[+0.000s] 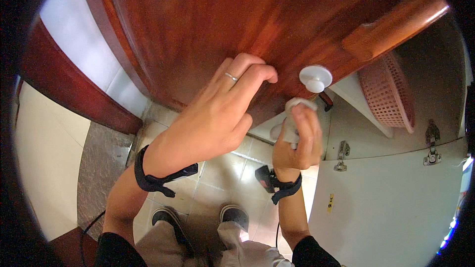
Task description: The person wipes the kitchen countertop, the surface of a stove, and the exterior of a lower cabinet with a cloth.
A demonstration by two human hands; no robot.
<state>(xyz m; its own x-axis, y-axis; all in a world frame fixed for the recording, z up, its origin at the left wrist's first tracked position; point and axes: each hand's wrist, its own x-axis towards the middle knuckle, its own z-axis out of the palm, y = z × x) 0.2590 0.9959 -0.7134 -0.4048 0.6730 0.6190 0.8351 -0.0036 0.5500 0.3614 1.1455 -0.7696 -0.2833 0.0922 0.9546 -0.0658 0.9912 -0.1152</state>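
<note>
My left hand [222, 111], wearing a ring, is raised in front of a glossy red-brown wooden door [193, 37]. Its fingers are bent toward the wood and hold nothing; whether the tips touch cannot be made out. To the right of it, my right hand [302, 141] grips an off-white object [293, 118] with a rounded rim, blurred and partly covered by the fingers. Just above that hand, a white round knob [316, 78] with a disc base sits near the door's edge. A dark red and black lever-like part [326, 101] sticks out below the knob.
At right, a white cabinet door [378, 200] hangs on metal hinges [342, 155] and bears a small yellow label. Inside the cabinet, a pink perforated plastic basket [386, 92] leans on a shelf. Beige floor tiles [215, 172] lie below. A dark cable [87, 226] runs at lower left.
</note>
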